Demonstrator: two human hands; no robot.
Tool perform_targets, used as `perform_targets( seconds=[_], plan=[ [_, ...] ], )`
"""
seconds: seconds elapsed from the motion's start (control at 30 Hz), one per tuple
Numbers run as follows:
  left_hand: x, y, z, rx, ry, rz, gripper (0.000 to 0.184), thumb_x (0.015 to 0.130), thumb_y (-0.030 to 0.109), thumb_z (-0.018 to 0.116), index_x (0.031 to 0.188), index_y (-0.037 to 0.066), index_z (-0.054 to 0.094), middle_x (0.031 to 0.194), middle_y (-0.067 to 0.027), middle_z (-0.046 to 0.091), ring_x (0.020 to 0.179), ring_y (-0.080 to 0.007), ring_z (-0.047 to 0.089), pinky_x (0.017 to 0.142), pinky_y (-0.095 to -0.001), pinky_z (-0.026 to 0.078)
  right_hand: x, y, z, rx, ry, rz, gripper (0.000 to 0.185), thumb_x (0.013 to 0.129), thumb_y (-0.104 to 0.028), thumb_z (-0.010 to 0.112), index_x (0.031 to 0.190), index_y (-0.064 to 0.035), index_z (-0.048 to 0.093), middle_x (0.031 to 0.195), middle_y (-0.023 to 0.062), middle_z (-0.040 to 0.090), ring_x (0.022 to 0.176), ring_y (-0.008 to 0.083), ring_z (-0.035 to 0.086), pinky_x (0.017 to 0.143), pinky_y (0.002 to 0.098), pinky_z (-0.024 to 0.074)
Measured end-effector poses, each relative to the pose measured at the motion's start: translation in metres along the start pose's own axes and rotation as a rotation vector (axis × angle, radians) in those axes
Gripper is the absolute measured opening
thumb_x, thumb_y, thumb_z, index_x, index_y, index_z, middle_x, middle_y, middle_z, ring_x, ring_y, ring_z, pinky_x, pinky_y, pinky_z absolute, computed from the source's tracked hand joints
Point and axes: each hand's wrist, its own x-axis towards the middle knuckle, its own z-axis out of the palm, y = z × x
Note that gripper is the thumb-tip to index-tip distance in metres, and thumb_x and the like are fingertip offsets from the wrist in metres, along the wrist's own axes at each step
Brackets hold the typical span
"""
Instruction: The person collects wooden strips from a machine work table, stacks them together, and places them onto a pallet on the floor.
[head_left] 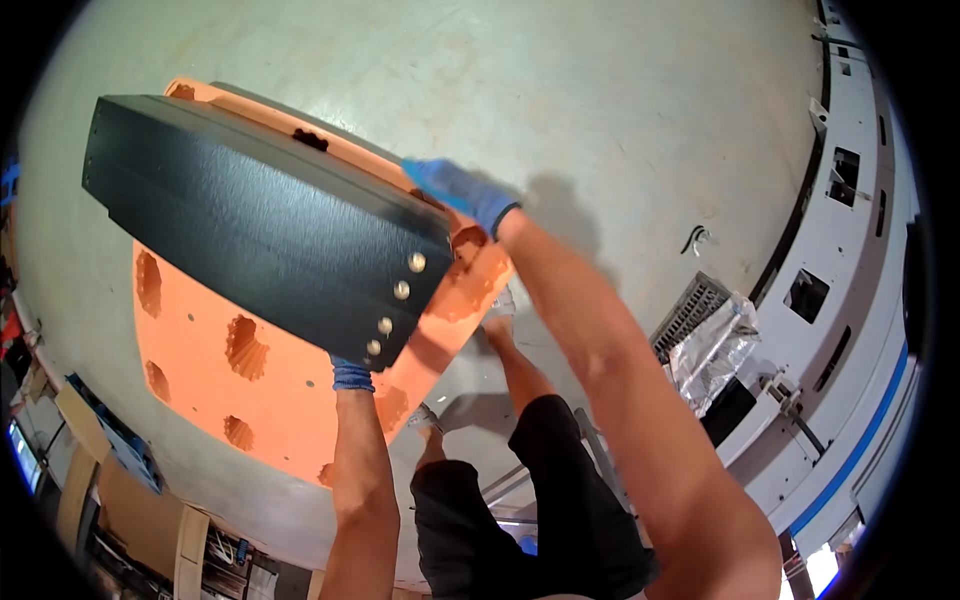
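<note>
A long dark metal panel (260, 220) with several brass-coloured round fittings near its right end lies slantwise over an orange slab (200, 350) with scalloped holes. My left hand (352, 374), in a blue glove, is at the panel's lower edge near the fittings; its fingers are hidden beneath the panel. My right hand (460, 192), also in a blue glove, reaches to the panel's upper right edge, beside the orange rim. It is blurred, and its finger positions are unclear.
A light grey metal frame (840, 250) with cut-outs runs down the right side. Beside it are a grey grille (690, 310) and crumpled foil (715, 345). A small black cable (692, 238) lies on the floor. Cardboard pieces (140, 510) stand at the lower left.
</note>
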Motion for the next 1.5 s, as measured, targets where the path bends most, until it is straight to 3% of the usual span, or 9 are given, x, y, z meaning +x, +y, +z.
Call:
perform_targets(
  seconds=[0.1,0.27,0.37,0.47,0.77,0.87,1.2,1.33,1.5],
  plan=[
    [0.000,-0.008,-0.001,-0.381,0.106,-0.253,0.057,0.110,0.045,0.037,0.151,0.005,0.044,0.155,-0.0123,0.047,0.138,-0.0293,0.048,0.118,-0.0439,0.038,0.026,0.015,0.035,-0.048,-0.039,0.073,0.061,0.102,-0.055,0.048,0.128,-0.0025,0.065,0.121,0.0128,0.068,0.110,0.0215,0.063,0.102,0.0384,0.0452],
    [-0.005,-0.011,-0.007,-0.381,0.175,-0.324,0.056,0.110,0.043,0.038,0.151,0.005,0.044,0.155,-0.0119,0.047,0.138,-0.0290,0.048,0.118,-0.0437,0.038,0.020,-0.003,0.020,0.025,-0.182,0.091,0.053,0.102,-0.048,0.045,0.123,-0.0047,0.067,0.116,0.0129,0.071,0.104,0.0235,0.065,0.098,0.0382,0.0465],
    [-0.011,-0.011,-0.010,-0.391,0.202,-0.347,0.056,0.110,0.043,0.038,0.151,0.005,0.044,0.155,-0.0116,0.047,0.137,-0.0288,0.049,0.118,-0.0436,0.038,0.025,-0.001,0.024,-0.134,-0.208,0.026,0.064,0.104,-0.054,0.034,0.136,-0.0051,0.061,0.141,0.0226,0.059,0.131,0.0401,0.055,0.112,0.0445,0.0392],
    [-0.015,-0.014,-0.013,-0.391,0.214,-0.359,0.055,0.110,0.042,0.038,0.150,0.005,0.044,0.155,-0.0114,0.047,0.137,-0.0286,0.049,0.117,-0.0435,0.039,0.027,-0.002,0.026,-0.126,-0.236,0.064,0.064,0.104,-0.054,0.032,0.136,-0.0051,0.060,0.142,0.0230,0.058,0.131,0.0422,0.054,0.112,0.0461,0.0393],
    [-0.022,-0.029,-0.021,-0.405,0.230,-0.370,0.053,0.110,0.040,0.038,0.150,0.005,0.044,0.155,-0.0106,0.047,0.136,-0.0280,0.050,0.117,-0.0431,0.039,0.029,0.003,0.031,-0.200,-0.204,0.006,0.063,0.105,-0.052,0.030,0.130,-0.0029,0.060,0.138,0.0244,0.060,0.128,0.0429,0.055,0.109,0.0484,0.0399],
    [-0.023,-0.034,-0.023,-0.412,0.232,-0.371,0.052,0.111,0.040,0.038,0.150,0.006,0.044,0.155,-0.0103,0.047,0.135,-0.0278,0.050,0.117,-0.0430,0.040,0.018,-0.006,0.030,-0.123,-0.168,0.098,0.063,0.105,-0.052,0.030,0.130,-0.0029,0.060,0.136,0.0242,0.061,0.128,0.0420,0.055,0.110,0.0465,0.0398],
    [-0.015,-0.047,-0.020,-0.429,0.216,-0.332,0.050,0.111,0.037,0.038,0.150,0.006,0.044,0.154,-0.0095,0.048,0.134,-0.0271,0.051,0.116,-0.0426,0.040,0.026,0.004,0.033,0.015,-0.175,0.149,0.070,0.104,-0.058,0.036,0.146,-0.0042,0.053,0.150,0.0209,0.053,0.140,0.0337,0.049,0.115,0.0419,0.0357],
    [-0.008,-0.048,-0.021,-0.416,0.181,-0.297,0.050,0.111,0.037,0.038,0.150,0.006,0.044,0.154,-0.0091,0.048,0.133,-0.0269,0.052,0.116,-0.0424,0.041,0.032,0.013,0.036,-0.010,-0.088,0.043,0.068,0.102,-0.057,0.045,0.136,-0.0007,0.061,0.135,0.0186,0.065,0.127,0.0268,0.058,0.109,0.0375,0.0401],
    [-0.010,-0.027,-0.007,-0.245,0.063,-0.110,0.047,0.111,0.035,0.039,0.146,0.005,0.047,0.149,-0.0091,0.053,0.129,-0.0273,0.055,0.112,-0.0422,0.044,0.011,0.055,0.032,0.350,0.013,0.139,0.059,0.099,-0.051,0.058,0.119,0.0042,0.068,0.099,0.0102,0.071,0.093,0.0209,0.067,0.085,0.0347,0.0517]
  ],
)
